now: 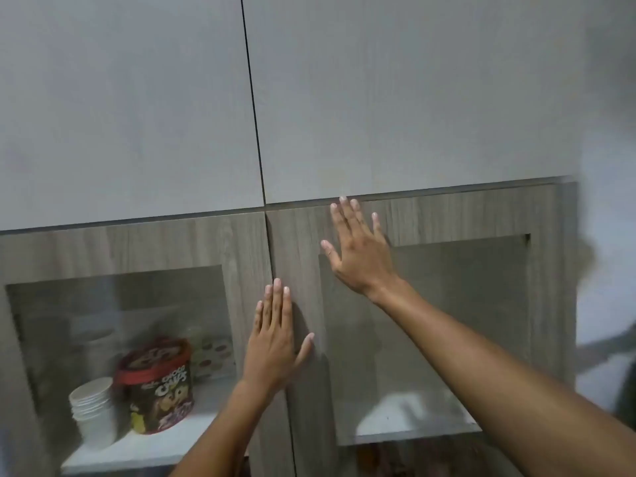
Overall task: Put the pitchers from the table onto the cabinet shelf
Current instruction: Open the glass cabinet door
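A wood-grain cabinet with two glass-paned doors fills the view, both doors closed. My left hand (275,342) lies flat with fingers spread on the right door's (299,256) inner frame beside the centre seam. My right hand (358,249) presses flat, fingers apart, on the same door's upper frame, at the top left corner of its glass pane (464,321). Neither hand holds anything. No pitcher and no table are in view. Behind the right pane a white shelf (413,425) shows.
Behind the left door's glass (69,321) a stack of white paper cups (94,411), a round Choco Chips tub (158,383) and a patterned box (211,352) stand on a white shelf (137,449). Two plain grey upper doors (137,98) are closed above. A white wall (605,235) lies to the right.
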